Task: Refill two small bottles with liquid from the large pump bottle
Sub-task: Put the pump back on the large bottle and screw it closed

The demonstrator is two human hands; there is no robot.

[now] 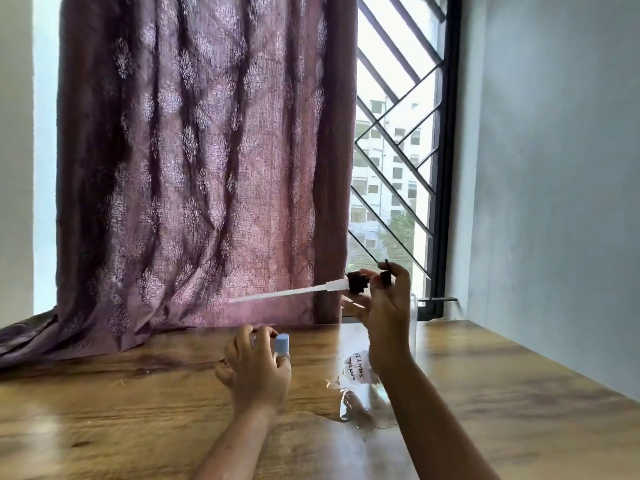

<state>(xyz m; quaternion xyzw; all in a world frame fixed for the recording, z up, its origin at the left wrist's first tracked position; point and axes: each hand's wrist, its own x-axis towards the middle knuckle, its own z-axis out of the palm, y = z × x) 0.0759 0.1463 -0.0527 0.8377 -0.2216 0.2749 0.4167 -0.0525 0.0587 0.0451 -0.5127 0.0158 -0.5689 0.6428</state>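
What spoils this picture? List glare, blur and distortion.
Head view: the window is blown out, backlighting the curtain; glare whitens the table; the clear bottle is hard to make out; the wide lens bows the edges; both hands look slightly soft.

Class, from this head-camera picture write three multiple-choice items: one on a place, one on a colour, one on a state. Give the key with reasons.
1. Where is the pump head?
A. In the right hand, above the table
B. Lying on the table
C. Screwed on the large bottle

2. What colour is the small bottle's cap?
A. Red
B. Light blue
C. Black

3. What state is the large clear bottle in?
A. Capped
B. Tipped over
C. Upright, pump removed

Key: A, the right hand holds it aloft; B, the cap by the left hand is pale blue; C, its dip tube hangs free in the air.
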